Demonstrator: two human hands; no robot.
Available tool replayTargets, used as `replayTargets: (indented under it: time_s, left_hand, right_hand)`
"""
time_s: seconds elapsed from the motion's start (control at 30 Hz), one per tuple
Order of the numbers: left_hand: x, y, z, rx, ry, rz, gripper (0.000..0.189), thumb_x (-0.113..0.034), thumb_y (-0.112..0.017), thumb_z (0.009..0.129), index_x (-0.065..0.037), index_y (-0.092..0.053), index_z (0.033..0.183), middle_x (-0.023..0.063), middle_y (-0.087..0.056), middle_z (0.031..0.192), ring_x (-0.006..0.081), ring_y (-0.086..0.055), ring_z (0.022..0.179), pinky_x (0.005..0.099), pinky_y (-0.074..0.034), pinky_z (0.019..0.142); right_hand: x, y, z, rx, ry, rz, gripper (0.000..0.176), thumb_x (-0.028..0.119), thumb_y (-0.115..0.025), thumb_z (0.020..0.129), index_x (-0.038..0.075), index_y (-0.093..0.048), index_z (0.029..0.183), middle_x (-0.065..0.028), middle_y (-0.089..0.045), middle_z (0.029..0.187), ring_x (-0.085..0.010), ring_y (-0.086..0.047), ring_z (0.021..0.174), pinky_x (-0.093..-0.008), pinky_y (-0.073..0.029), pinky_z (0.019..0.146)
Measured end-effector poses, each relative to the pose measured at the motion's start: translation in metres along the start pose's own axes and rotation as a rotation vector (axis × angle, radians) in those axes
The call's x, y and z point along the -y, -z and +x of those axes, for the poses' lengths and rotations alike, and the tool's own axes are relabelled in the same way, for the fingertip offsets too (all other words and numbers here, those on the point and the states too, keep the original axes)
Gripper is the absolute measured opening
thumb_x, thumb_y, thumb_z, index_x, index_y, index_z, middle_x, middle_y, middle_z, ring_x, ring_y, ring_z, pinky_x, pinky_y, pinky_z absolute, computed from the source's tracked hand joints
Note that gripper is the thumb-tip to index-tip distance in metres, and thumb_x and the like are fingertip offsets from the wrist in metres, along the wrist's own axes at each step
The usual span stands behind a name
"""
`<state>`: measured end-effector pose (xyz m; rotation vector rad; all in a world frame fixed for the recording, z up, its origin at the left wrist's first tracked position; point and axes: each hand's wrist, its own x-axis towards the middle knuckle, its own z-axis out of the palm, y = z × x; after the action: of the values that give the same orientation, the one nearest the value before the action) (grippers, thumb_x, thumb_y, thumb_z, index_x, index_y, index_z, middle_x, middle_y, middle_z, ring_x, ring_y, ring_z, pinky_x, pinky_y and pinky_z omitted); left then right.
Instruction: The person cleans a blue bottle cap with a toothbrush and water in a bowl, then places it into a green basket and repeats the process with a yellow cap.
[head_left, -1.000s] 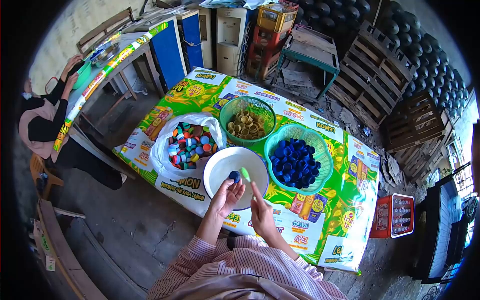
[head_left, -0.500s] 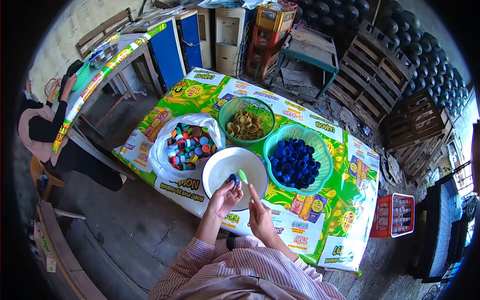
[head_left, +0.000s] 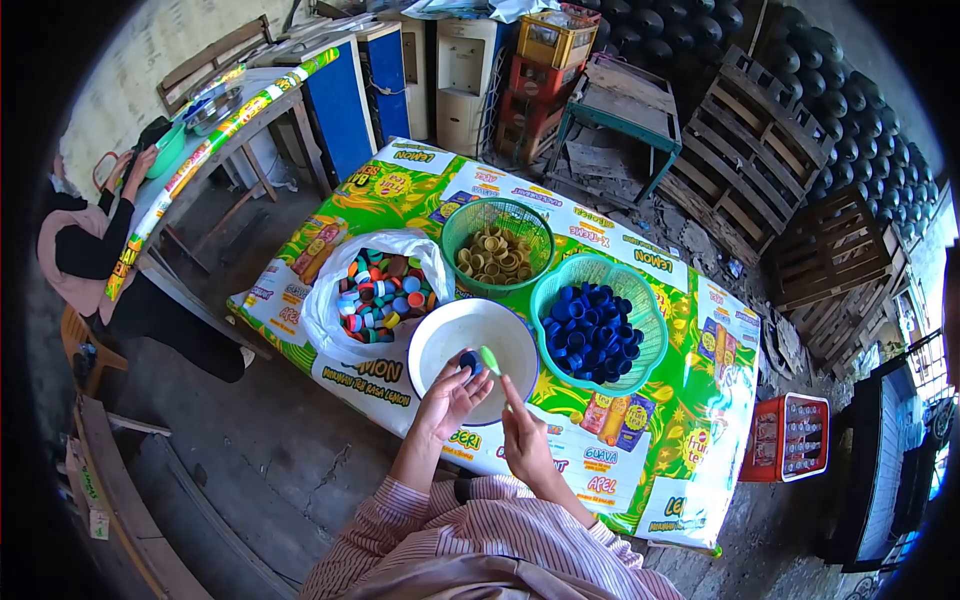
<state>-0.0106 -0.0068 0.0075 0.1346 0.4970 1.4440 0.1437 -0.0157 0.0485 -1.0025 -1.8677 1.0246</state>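
Two hands over one white bowl (head_left: 440,335): the left hand (head_left: 447,403) pinches one blue cap (head_left: 470,361), the right hand (head_left: 527,440) grips one green brush (head_left: 489,358). Two baskets and one bag of caps (head_left: 388,296) share the printed desk (head_left: 690,400); a person (head_left: 90,240) sits across the room.

Single head view, worn on the person's head. I look from above their chest, forward and steeply down; striped sleeves (head_left: 370,520) enter at the bottom edge, close. Worktop (head_left: 690,420) mid-frame, slanted. Wide, round-edged view: crates (head_left: 535,90) and pallets (head_left: 745,150) farther off, at top. No second view shares it.
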Motion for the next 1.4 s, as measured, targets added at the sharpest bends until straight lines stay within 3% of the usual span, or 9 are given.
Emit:
replayTargets:
  time_s: [0.3,0.37,0.5,0.83,0.97,1.17,1.27,1.37,1.4]
  left_hand:
    - [-0.003,-0.011,-0.007,0.042,-0.018,0.072,0.041,-0.004,-0.047,0.087,-0.014,-0.041,0.127,0.0046,-0.049,0.115,0.0152,-0.050,0.105,0.0340,-0.042,0.087]
    - [-0.002,-0.003,-0.005,0.052,-0.018,0.090,0.043,-0.004,-0.047,0.087,-0.014,-0.039,0.129,0.0043,-0.049,0.114,0.0145,-0.050,0.103,0.0336,-0.043,0.086]
    - [-0.002,-0.016,-0.009,-0.001,-0.065,0.184,0.050,-0.004,-0.046,0.087,-0.015,-0.031,0.134,0.0031,-0.050,0.109,0.0119,-0.049,0.097,0.0314,-0.043,0.083]
    - [0.001,-0.013,-0.002,-0.039,-0.221,0.524,0.061,0.001,-0.048,0.085,-0.012,-0.017,0.136,0.0098,-0.049,0.101,0.0166,-0.053,0.092,0.0309,-0.049,0.080]
    - [-0.001,-0.007,0.003,0.070,-0.349,0.795,0.076,0.007,-0.051,0.082,-0.014,-0.004,0.138,0.0125,-0.049,0.101,0.0165,-0.054,0.092,0.0307,-0.049,0.080]
    - [-0.003,-0.020,0.001,0.114,-0.397,1.033,0.086,0.007,-0.053,0.081,-0.012,0.010,0.138,0.0118,-0.053,0.095,0.0156,-0.055,0.087,0.0266,-0.048,0.078]
    - [-0.008,-0.027,-0.001,0.095,-0.436,1.196,0.090,0.005,-0.053,0.081,-0.011,0.015,0.137,0.0110,-0.056,0.091,0.0160,-0.057,0.084,0.0267,-0.048,0.076]
    - [-0.010,-0.032,-0.004,0.096,-0.443,1.262,0.092,0.004,-0.054,0.080,-0.010,0.018,0.136,0.0118,-0.058,0.090,0.0178,-0.058,0.083,0.0279,-0.049,0.075]
    - [-0.012,-0.033,-0.004,0.097,-0.448,1.265,0.092,0.004,-0.054,0.080,-0.010,0.018,0.136,0.0118,-0.058,0.090,0.0178,-0.058,0.083,0.0279,-0.049,0.075]
  right_hand:
    - [0.001,0.005,0.000,0.034,-0.047,0.056,0.050,0.000,-0.041,0.087,0.012,-0.031,0.135,-0.0088,-0.043,0.057,-0.0124,-0.040,0.051,-0.0239,-0.037,0.052]
    - [0.010,0.012,0.005,0.078,-0.326,0.042,0.051,-0.003,-0.043,0.085,0.010,-0.032,0.134,-0.0191,-0.055,0.068,-0.0272,-0.058,0.059,-0.0319,-0.046,0.063]
    - [-0.004,0.004,-0.002,0.017,-0.013,0.045,0.051,0.000,-0.040,0.087,0.011,-0.030,0.135,-0.0066,-0.040,0.053,-0.0103,-0.037,0.049,-0.0237,-0.036,0.051]
    - [-0.013,0.019,-0.001,0.070,-0.239,-0.003,0.051,-0.003,-0.042,0.084,0.011,-0.034,0.133,-0.0157,-0.049,0.060,-0.0151,-0.049,0.053,-0.0245,-0.040,0.056]
    - [-0.010,0.026,-0.003,0.085,-0.043,0.022,0.051,-0.002,-0.043,0.085,0.012,-0.034,0.133,-0.0196,-0.054,0.066,-0.0191,-0.051,0.055,-0.0248,-0.040,0.057]
    - [-0.017,0.030,-0.001,0.074,-0.110,-0.001,0.051,-0.004,-0.041,0.084,0.008,-0.033,0.133,-0.0102,-0.048,0.063,-0.0126,-0.044,0.054,-0.0233,-0.039,0.057]
    - [-0.012,0.031,-0.001,0.114,0.031,-0.015,0.050,-0.003,-0.045,0.084,0.011,-0.036,0.132,-0.0209,-0.053,0.068,-0.0264,-0.053,0.054,-0.0286,-0.043,0.058]
    - [-0.014,0.033,0.005,0.135,-0.253,-0.094,0.049,-0.003,-0.045,0.084,0.010,-0.037,0.131,-0.0214,-0.055,0.074,-0.0298,-0.057,0.063,-0.0309,-0.045,0.064]
    - [-0.018,0.032,0.003,0.079,-0.134,-0.050,0.049,-0.004,-0.043,0.084,0.007,-0.037,0.131,-0.0176,-0.055,0.070,-0.0174,-0.052,0.057,-0.0259,-0.043,0.059]
